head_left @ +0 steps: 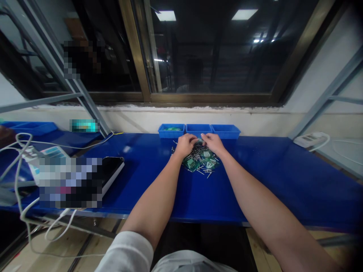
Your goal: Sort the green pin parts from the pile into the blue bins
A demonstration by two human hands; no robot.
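Item: one small piece (pixel 200 141), pinched between the fingertips of left hand (pixel 186 144) and right hand (pixel 212 143), held above a pile of metal pins and green boards (pixel 199 158) on the blue table (pixel 204 196).

Blue tabletop (pixel 256 166) open both sides of metal-pin pile (pixel 200 156); blue bins (pixel 198 131) block behind.
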